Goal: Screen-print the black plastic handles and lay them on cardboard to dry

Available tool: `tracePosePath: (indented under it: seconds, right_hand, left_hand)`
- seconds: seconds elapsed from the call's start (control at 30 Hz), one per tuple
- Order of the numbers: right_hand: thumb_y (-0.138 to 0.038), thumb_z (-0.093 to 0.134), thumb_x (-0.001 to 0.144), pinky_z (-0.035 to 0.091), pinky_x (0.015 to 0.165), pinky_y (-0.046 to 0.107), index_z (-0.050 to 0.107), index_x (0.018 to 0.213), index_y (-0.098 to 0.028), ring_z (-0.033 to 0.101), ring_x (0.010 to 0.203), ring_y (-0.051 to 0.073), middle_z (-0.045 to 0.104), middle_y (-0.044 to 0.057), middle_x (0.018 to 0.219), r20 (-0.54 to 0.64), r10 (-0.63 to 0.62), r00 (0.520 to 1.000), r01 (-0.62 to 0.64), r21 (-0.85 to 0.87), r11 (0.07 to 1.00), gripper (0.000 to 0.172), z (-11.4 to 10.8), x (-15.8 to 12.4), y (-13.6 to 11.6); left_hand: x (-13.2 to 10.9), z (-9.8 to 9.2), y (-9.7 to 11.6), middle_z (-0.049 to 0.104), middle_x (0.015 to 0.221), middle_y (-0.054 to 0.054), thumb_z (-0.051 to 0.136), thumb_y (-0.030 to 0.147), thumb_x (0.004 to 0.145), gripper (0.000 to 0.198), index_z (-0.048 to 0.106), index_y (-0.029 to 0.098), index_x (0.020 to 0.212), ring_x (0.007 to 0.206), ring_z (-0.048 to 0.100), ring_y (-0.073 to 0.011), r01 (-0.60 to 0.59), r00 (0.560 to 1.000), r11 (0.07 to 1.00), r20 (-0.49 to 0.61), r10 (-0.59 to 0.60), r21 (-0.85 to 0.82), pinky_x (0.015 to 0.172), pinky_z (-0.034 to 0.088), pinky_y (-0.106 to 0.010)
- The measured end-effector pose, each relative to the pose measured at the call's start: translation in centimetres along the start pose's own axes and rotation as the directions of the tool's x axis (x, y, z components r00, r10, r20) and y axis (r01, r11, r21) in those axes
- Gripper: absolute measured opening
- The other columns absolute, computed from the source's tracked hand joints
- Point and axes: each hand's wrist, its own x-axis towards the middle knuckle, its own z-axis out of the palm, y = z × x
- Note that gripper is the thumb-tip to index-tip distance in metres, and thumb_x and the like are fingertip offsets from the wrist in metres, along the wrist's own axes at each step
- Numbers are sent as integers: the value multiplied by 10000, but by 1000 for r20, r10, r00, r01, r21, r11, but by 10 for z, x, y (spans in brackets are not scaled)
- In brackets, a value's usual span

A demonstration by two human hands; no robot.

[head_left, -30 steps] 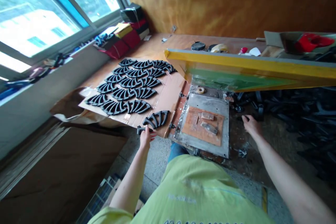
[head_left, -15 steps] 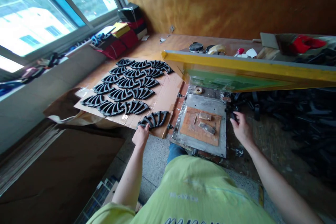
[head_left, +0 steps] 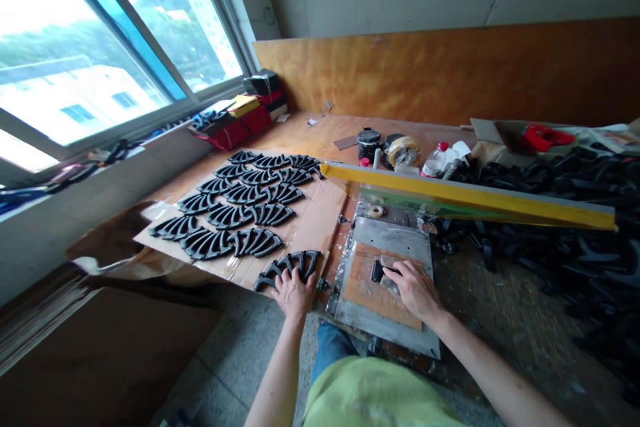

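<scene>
My left hand (head_left: 294,293) lies with fingers spread on a short fan of black curved parts (head_left: 303,259) at the near right corner of a cardboard sheet (head_left: 315,217). Between the closed fingers of my right hand (head_left: 416,288) is a black plastic part (head_left: 377,271), its wide end pointing left. It is over a brown board (head_left: 363,290) fixed on a grey metal plate (head_left: 417,240). Small raised blocks on that board are partly hidden by my right hand. Several more rows of black parts (head_left: 215,247) overlap on the cardboard.
A yellow-edged screen frame (head_left: 470,195) is tilted up behind the plate. Loose black parts (head_left: 530,253) are heaped on the right. Black tubs (head_left: 369,145), tape rolls (head_left: 403,150) and a red-capped bottle (head_left: 440,157) stand behind the frame. Red and black boxes (head_left: 245,123) sit by the window.
My right hand has moved left from beside the plate to above the board, carrying the black part. My left hand has shifted right and spread over the near fan. The view has tilted up.
</scene>
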Motion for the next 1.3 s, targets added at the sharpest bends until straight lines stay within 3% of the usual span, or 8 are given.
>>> tracePosePath:
  seconds: [0.2,0.37,0.63,0.77,0.9,1.03,1.17,1.3]
  right_hand:
    - [-74,414,907,535,916,372,675,1263,-236,576,1057,233,654,96,1137,-87,-24,996,26,32,999,470,10,-9,3]
    - [-95,414,928,555,928,375,664,1268,-255,604,1052,225,663,82,1132,-161,5,987,2,39,999,451,26,-15,5]
    - [-160,457,938,583,918,386,651,1285,-293,637,1049,236,670,80,1128,-192,48,980,-43,32,999,419,30,-20,3]
    - [-199,479,914,605,890,407,601,1348,-395,668,1034,249,693,52,1130,-188,116,975,-112,29,993,492,32,-24,-1]
    - [-229,494,837,628,699,474,511,1338,-602,707,892,303,734,-4,1054,-230,165,959,-174,-17,985,625,36,-27,-3]
    - [-242,488,806,603,630,500,533,1263,-658,708,857,323,739,-62,1059,-261,198,945,-231,-101,968,619,40,-32,-6]
    - [-245,464,908,591,802,447,607,1324,-466,706,912,275,737,25,1097,-163,216,963,-240,-144,960,492,37,-26,-17]
    - [-343,557,942,451,1064,506,473,1467,-305,554,1276,277,595,79,1395,25,123,992,-120,-103,987,533,30,-4,-32]
  left_hand:
    - [2,-20,-3,561,1409,-170,569,544,817,540,703,172,1184,1346,414,-388,0,997,1000,76,0,-7,1021,394,-497]
    - [30,-35,3,591,1384,-139,619,509,817,477,719,198,1165,1345,426,-364,-140,990,990,-23,139,-8,1046,386,-469]
    - [177,-55,129,549,1419,-157,646,497,834,457,709,174,1152,1344,398,-356,-381,924,910,-23,383,-161,1075,339,-475]
    - [232,-35,186,524,1420,-200,636,516,836,509,694,123,1154,1348,371,-380,-414,899,888,63,433,-198,1052,322,-505]
    - [263,-8,208,595,1309,-239,658,503,799,527,688,120,1160,1280,452,-408,-365,908,911,140,394,-193,1015,363,-552]
    - [270,2,208,522,1419,-247,600,466,838,554,614,132,1280,1358,378,-441,-320,928,931,141,346,-174,1046,315,-631]
    - [247,-7,206,372,1565,-204,615,378,845,570,545,157,1365,1472,218,-423,-337,920,882,84,383,-329,1127,216,-642]
    - [210,-38,205,628,1313,-179,543,377,913,398,633,144,1223,1268,543,-303,-348,870,662,34,491,-663,1036,433,-432]
